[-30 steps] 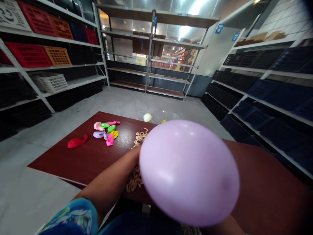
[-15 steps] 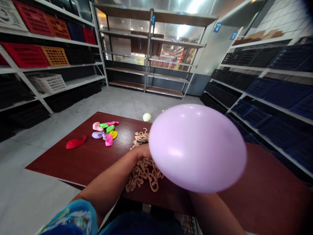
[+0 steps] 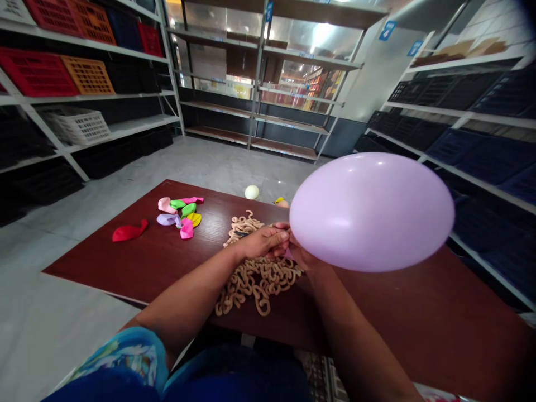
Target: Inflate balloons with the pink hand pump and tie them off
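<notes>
A large inflated lilac balloon (image 3: pixel 372 211) floats over the right part of the dark red table (image 3: pixel 167 268). Both my hands meet at its neck, at the balloon's lower left. My left hand (image 3: pixel 264 241) pinches the neck with closed fingers. My right hand (image 3: pixel 305 258) grips the neck from below, partly hidden behind the balloon. Under my hands lies a heap of tan plastic chain links (image 3: pixel 255 268).
Several flat uninflated balloons (image 3: pixel 180 215) in pink, green, yellow and lilac lie on the table's far left, with a red one (image 3: pixel 128 230) apart. A pale inflated balloon (image 3: pixel 252 192) sits on the floor beyond. Shelving racks with crates line both sides.
The lilac balloon has moved up, away and to the right, uncovering my hands and the chain heap. My hands have come together at its neck.
</notes>
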The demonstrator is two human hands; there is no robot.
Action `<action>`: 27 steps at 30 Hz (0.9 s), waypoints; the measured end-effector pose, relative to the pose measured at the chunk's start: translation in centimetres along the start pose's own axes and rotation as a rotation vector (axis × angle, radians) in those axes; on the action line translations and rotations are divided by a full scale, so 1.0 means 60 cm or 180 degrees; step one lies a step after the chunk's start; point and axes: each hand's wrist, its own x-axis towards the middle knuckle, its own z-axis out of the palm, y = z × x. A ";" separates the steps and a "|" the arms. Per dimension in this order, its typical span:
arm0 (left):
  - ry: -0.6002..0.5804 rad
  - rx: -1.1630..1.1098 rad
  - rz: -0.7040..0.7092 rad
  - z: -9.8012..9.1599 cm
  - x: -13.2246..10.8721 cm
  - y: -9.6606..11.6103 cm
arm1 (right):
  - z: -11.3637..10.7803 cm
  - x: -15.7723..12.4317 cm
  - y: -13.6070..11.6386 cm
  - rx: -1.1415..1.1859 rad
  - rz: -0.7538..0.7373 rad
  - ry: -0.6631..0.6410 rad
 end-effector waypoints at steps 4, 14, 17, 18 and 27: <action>0.0166 -0.0353 0.0009 0.003 0.003 -0.002 | 0.004 -0.001 0.005 0.0963 0.0036 0.0381; 0.0703 -0.0883 0.0116 -0.023 0.012 -0.026 | 0.012 0.007 -0.002 0.0898 -0.0250 0.0424; 0.0973 -0.1607 0.0518 -0.053 0.008 -0.012 | 0.013 0.002 -0.006 0.0713 -0.0350 0.0460; 0.1117 -0.1830 0.0674 -0.066 0.007 -0.006 | 0.015 0.000 -0.006 0.0606 -0.0329 0.0438; 0.3209 -0.1631 0.1392 -0.147 0.006 -0.006 | 0.064 0.001 0.009 -0.2121 -0.1423 -0.0538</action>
